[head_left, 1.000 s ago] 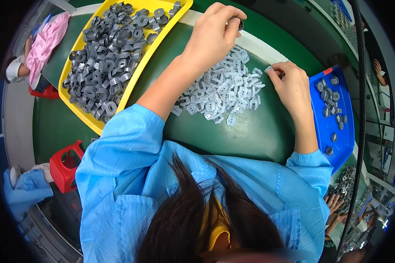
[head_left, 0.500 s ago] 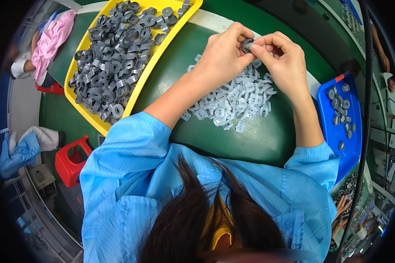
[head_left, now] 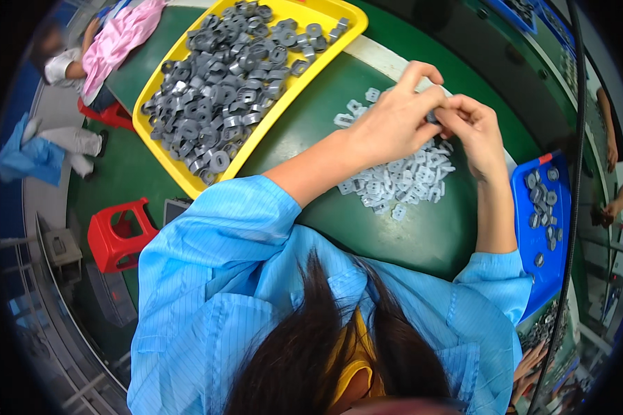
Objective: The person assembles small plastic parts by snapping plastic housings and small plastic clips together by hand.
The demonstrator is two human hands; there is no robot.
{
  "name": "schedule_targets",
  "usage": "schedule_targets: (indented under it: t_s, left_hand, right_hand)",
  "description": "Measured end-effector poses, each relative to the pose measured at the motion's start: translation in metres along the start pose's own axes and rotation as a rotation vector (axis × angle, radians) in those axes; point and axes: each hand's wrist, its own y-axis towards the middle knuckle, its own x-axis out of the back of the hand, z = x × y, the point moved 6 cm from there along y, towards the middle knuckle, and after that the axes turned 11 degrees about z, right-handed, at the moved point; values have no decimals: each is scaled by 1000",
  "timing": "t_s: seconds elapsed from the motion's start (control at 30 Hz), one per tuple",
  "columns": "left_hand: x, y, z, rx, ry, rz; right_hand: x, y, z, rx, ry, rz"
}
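My left hand [head_left: 398, 117] and my right hand [head_left: 476, 133] meet above the far side of a pile. Between their fingertips is a small round grey plastic part [head_left: 432, 117], mostly covered by the fingers. Both hands are closed around it, the right thumb and forefinger pressing from the right side. Beneath them, small translucent white plastic pieces [head_left: 412, 181] lie heaped on the green table [head_left: 367, 232]. Whether a white piece is also in my fingers cannot be seen.
At left a yellow tray [head_left: 259, 135] holds many grey ring-shaped parts [head_left: 221, 93]. A blue tray [head_left: 541, 280] at right carries several grey parts [head_left: 543, 200]. A red stool [head_left: 121, 235] stands at lower left. Other people sit or work around the edges.
The whole view has shifted, so trays and pile appear farther right. My fingers have closed further over the grey part, hiding more of it.
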Motion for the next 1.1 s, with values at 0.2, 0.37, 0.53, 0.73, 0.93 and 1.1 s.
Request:
schedule_targets:
  t_s: [0.2, 0.37, 0.53, 0.73, 0.93, 1.1]
  left_hand:
    - [-2, 1, 0, -148, -131, 233]
    - [-3, -3, -1, -190, -69, 224]
    - [3, 1, -4, -191, -86, 126]
    - [-1, 4, -12, -236, -364, 28]
    - [-5, 0, -16, -225, -212, 68]
    - [-6, -3, -30, -284, -134, 108]
  right_hand:
    - [3, -7, 2, -135, 60, 139]
    - [-6, -11, 11, -138, -123, 93]
    - [-8, -11, 21, 115, -100, -111]
    - [-2, -8, 5, -8, 408, 100]
    - [1, -15, 4, -82, 230, 91]
    - [-10, -25, 7, -4, 368, 97]
